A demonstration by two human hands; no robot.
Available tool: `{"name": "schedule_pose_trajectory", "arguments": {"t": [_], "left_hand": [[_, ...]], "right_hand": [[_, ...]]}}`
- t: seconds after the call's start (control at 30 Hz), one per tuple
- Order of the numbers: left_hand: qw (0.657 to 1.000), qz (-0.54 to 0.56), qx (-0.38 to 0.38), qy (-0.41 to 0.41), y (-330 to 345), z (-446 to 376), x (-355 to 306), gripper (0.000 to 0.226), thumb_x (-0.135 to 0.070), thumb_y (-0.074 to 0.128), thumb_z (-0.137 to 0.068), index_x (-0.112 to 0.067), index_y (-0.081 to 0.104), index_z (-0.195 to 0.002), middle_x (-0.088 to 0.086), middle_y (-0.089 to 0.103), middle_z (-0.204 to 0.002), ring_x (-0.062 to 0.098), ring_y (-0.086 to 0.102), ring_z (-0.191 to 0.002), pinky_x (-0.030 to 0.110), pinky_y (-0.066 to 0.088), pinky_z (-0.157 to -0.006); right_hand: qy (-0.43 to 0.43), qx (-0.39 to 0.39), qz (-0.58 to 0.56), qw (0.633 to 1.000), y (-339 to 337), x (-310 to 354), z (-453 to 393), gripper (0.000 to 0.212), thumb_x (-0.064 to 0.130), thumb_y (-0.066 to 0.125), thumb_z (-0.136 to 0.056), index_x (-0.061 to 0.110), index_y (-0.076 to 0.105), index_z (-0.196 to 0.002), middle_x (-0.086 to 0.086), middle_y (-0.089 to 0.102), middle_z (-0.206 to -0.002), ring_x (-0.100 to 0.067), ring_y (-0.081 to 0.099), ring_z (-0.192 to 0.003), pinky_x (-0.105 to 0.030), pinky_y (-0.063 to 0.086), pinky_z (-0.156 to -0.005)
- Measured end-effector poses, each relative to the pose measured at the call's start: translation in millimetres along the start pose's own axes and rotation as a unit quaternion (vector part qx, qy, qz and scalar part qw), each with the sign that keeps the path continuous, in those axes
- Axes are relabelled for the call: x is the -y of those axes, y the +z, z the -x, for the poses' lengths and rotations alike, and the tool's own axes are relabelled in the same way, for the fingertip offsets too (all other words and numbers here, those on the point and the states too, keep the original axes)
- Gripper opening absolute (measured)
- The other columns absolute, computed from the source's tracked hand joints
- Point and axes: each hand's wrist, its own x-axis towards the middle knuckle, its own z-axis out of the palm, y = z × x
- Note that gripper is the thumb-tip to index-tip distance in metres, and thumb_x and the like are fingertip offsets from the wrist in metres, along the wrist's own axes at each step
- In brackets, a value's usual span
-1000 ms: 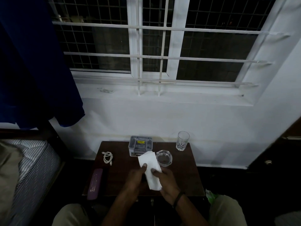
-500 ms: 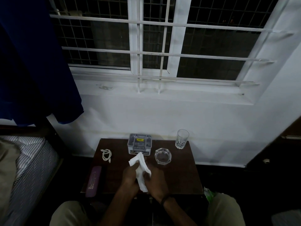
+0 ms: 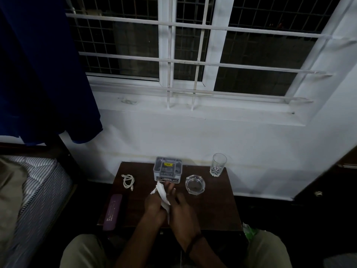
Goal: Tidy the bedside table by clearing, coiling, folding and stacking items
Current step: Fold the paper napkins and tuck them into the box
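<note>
1. Over the middle of the dark wooden table [image 3: 212, 213], both hands meet around a white cloth [image 3: 163, 196].
2. The left hand [image 3: 154, 204] is curled closed on the cloth, whose crumpled top pokes out above its knuckles.
3. The right hand [image 3: 179, 207] lies flat against the cloth's other side with its fingers [image 3: 170, 187] stretched toward 12 o'clock, pressing the cloth between the two hands.
4. A thin strip of the cloth hangs down between the wrists; how neatly it is folded cannot be told in the dim light.
5. At 12 o'clock from the hands, at the table's far edge, sits a grey box [image 3: 167, 172] with a yellow label on top; the right fingertips are just short of its front face.
6. At 2 o'clock from the hands lies a clear glass ashtray [image 3: 195, 184], and beyond it, at the table's far corner, stands an upright drinking glass [image 3: 218, 165].
7. At 10 o'clock rests a coiled white cable [image 3: 128, 181], apart from the hands.
8. At 8 o'clock, along the table's left edge, lies a long purple case [image 3: 113, 212].
9. A bed with a striped mattress [image 3: 36, 182] stands at 9 o'clock of the table, under a blue curtain [image 3: 42, 74].
</note>
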Motion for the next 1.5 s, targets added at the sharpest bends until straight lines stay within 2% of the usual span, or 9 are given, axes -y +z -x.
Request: {"name": "schedule_pose_trajectory", "arguments": {"t": [0.1,0.2,0.43,0.63,0.8,0.93,1.03,1.3,1.5], "left_hand": [[0.999,0.033,0.0,0.01,-3,-7,0,0.044,-0.034,0.022,-0.104,-0.008,0.055,-0.119,0.018,0.067,-0.116,0.024,0.067,-0.08,0.034,0.056,-0.071],[1.0,0.022,0.001,0.003,1,-14,-1,0.057,-0.047,0.02,-0.101,-0.008,0.045,-0.135,0.02,0.065,-0.123,0.029,0.065,-0.105,0.042,0.044,-0.096],[0.999,-0.007,0.045,-0.002,-11,-11,6,0.021,0.001,0.039,-0.099,0.004,0.058,-0.106,0.014,0.069,-0.104,0.017,0.075,-0.072,0.028,0.06,-0.069],[0.993,0.057,0.091,0.049,-6,-14,-5,0.029,0.006,0.023,-0.101,0.0,0.051,-0.097,0.022,0.067,-0.101,0.024,0.074,-0.079,0.037,0.055,-0.09],[0.982,0.072,0.15,0.088,-13,-22,-13,0.03,0.005,0.032,-0.097,-0.004,0.044,-0.124,0.019,0.068,-0.112,0.026,0.074,-0.092,0.032,0.061,-0.079],[0.974,0.021,0.194,0.115,-9,-17,-14,0.034,0.0,0.038,-0.097,-0.004,0.042,-0.131,0.019,0.059,-0.127,0.025,0.071,-0.103,0.031,0.06,-0.081],[0.976,-0.061,0.175,0.112,-3,-12,-12,0.031,-0.013,0.048,-0.098,-0.007,0.05,-0.128,0.012,0.067,-0.123,0.023,0.069,-0.107,0.031,0.059,-0.08],[0.972,-0.013,0.21,0.106,-7,-24,-14,0.033,0.003,0.031,-0.099,-0.003,0.05,-0.126,0.02,0.066,-0.122,0.031,0.069,-0.107,0.03,0.059,-0.08],[0.971,-0.006,0.226,0.076,-30,-24,-15,0.033,0.001,0.038,-0.099,-0.001,0.048,-0.13,0.02,0.063,-0.127,0.032,0.062,-0.119,0.033,0.058,-0.087]], "right_hand": [[0.039,0.023,-0.08,0.996,-3,9,4,0.031,0.05,0.043,-0.095,0.049,0.046,-0.126,0.009,0.07,-0.111,-0.005,0.069,-0.085,-0.023,0.05,-0.075],[0.0,0.012,-0.035,0.999,-4,5,-1,0.031,0.056,0.042,-0.093,0.05,0.045,-0.123,0.008,0.071,-0.104,-0.006,0.069,-0.079,-0.033,0.055,-0.078],[0.03,0.046,-0.089,0.995,-4,8,0,0.054,0.067,0.033,-0.088,0.048,0.032,-0.138,0.008,0.061,-0.132,-0.015,0.064,-0.112,-0.039,0.051,-0.095],[-0.191,0.079,0.169,0.964,-12,-17,25,0.069,0.025,0.039,-0.089,0.034,0.012,-0.152,-0.005,0.044,-0.14,-0.022,0.055,-0.115,-0.034,0.053,-0.087],[-0.253,-0.053,0.097,0.961,-26,-41,34,0.035,0.037,0.052,-0.096,0.031,0.055,-0.13,0.001,0.051,-0.139,-0.015,0.051,-0.123,-0.032,0.046,-0.093],[-0.099,-0.164,-0.097,0.977,-36,-21,19,0.017,0.028,0.056,-0.096,0.02,0.068,-0.104,0.01,0.063,-0.111,-0.005,0.059,-0.108,-0.023,0.047,-0.09],[0.123,-0.021,-0.34,0.932,-37,1,-8,0.02,0.042,0.062,-0.089,0.027,0.065,-0.103,0.008,0.072,-0.1,-0.007,0.067,-0.099,-0.021,0.053,-0.08],[0.244,0.177,-0.453,0.839,-17,1,-8,0.03,0.02,0.063,-0.092,-0.01,0.064,-0.094,-0.019,0.069,-0.069,-0.026,0.067,-0.052,-0.029,0.053,-0.046],[0.248,0.112,-0.489,0.829,-22,-20,-14,0.023,0.01,0.061,-0.093,-0.005,0.064,-0.111,-0.026,0.072,-0.101,-0.033,0.074,-0.085,-0.034,0.062,-0.069]]}}
